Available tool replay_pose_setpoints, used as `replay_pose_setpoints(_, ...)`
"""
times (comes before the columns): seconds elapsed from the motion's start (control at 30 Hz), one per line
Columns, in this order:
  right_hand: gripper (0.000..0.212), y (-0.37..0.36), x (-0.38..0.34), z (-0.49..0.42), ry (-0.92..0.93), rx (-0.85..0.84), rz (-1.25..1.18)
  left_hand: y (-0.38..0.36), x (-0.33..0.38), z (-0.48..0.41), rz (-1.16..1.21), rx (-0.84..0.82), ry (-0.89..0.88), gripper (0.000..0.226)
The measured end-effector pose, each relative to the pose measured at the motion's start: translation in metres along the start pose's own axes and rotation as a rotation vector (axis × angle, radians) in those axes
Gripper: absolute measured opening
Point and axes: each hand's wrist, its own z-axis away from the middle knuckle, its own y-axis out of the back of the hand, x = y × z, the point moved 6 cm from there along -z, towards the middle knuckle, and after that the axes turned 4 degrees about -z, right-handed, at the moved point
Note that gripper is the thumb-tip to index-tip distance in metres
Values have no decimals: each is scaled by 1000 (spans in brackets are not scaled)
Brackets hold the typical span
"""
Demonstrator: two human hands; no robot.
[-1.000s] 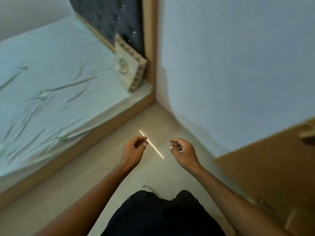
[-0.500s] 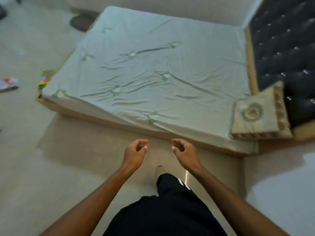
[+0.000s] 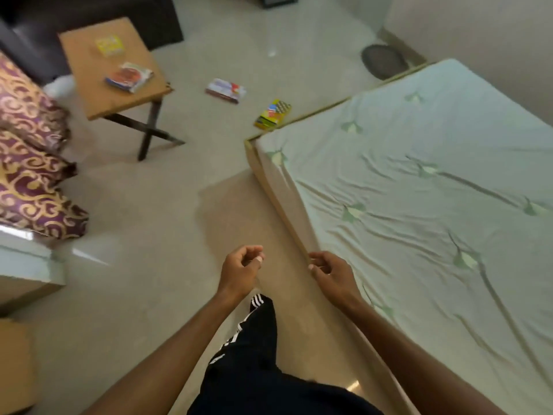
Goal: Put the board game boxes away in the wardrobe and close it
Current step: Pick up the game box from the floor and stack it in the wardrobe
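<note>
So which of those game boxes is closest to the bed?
The yellow box on the floor by the bed corner. The white-and-red box lies farther out; the other two sit on the table.

A bed (image 3: 419, 205) with a wrinkled pale green sheet fills the right side. A wooden desk (image 3: 86, 85) on dark crossed legs stands on the pale floor (image 3: 134, 205) at upper left, near purple-and-gold cushions (image 3: 30, 163). A dark round object (image 3: 383, 59) lies beyond the bed.
</note>
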Motion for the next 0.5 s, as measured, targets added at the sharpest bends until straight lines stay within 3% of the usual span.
replay_pose_setpoints(0.17, 25, -45, -87, -118, 62, -98, 9, 71, 38, -103, 36, 95, 9, 16)
replay_pose_setpoints(0.5, 26, -118, -233, -362, 118, -133, -31, 179, 123, -331, 51, 179, -4, 19)
